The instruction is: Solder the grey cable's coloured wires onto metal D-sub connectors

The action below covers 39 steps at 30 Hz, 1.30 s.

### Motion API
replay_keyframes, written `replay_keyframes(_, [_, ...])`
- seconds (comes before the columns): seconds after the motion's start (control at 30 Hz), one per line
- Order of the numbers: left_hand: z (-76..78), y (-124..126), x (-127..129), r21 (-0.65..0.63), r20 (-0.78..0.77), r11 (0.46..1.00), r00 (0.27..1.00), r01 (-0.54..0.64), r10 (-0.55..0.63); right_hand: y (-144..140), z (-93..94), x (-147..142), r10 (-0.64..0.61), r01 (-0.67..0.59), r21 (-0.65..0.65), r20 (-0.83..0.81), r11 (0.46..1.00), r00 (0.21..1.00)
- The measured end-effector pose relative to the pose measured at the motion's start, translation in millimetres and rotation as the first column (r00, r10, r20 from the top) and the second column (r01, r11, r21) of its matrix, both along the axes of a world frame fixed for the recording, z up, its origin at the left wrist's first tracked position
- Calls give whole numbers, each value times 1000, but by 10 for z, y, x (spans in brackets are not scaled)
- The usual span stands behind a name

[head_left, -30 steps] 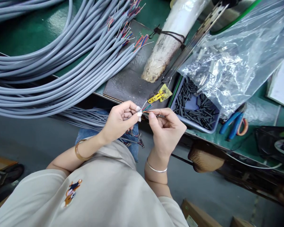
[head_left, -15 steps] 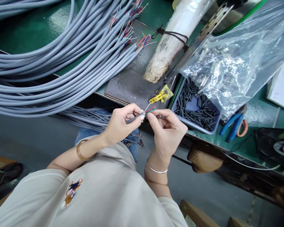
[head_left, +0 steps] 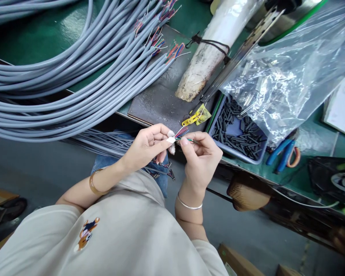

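Note:
Between my hands, thin coloured wires (head_left: pixel 181 132) fan out from a cable end, red, blue and green among them. My left hand (head_left: pixel 149 145) pinches the cable end between thumb and fingers, hiding most of its grey jacket. With thumb and forefinger, my right hand (head_left: pixel 202 153) grips a green wire (head_left: pixel 192 140) from that end. Just beyond the fingertips lies a small yellow tool (head_left: pixel 190 119) on a dark board (head_left: pixel 158 105). Finished-looking cable ends with small dark connectors (head_left: pixel 170 174) hang by my lap.
Grey cables (head_left: pixel 83 76) with stripped ends spread over the left of the bench. A blue tray (head_left: pixel 260 158) of black sleeves stands at right, partly under a clear plastic bag (head_left: pixel 299 73). Blue-handled pliers (head_left: pixel 284 153) lie beyond it. A wrapped white roll (head_left: pixel 207 53) points toward me.
My left fingers have shifted on the cable, now covering its grey jacket. My right hand has moved slightly left, and the wires are more spread, with blue ones showing.

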State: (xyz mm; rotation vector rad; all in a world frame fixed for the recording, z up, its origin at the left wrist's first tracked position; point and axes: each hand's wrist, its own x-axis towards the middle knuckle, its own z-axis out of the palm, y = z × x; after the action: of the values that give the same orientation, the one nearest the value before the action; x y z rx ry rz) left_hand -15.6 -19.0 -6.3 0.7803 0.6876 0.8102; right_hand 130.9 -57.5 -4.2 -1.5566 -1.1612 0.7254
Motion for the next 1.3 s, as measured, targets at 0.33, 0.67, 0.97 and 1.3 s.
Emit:
replay_keyframes(0.33, [-7, 0, 0, 22, -60, 1000, 998, -6, 7, 10, 42, 30, 14, -14, -6, 38, 1000, 999])
replay_keyframes(0.67, [18, 2, -3, -26, -54, 1000, 999, -2, 0, 18, 2, 30, 29, -31, -28, -76, 999, 997])
replay_keyframes(0.97, [57, 23, 34, 11, -76, 999, 996, -49, 49, 3, 43, 64, 115, -115, -17, -3, 993, 993])
replay_keyframes(1.3, [41, 12, 29, 32, -65, 999, 997, -31, 33, -5, 161, 124, 161, -162, -3, 133, 987, 978])
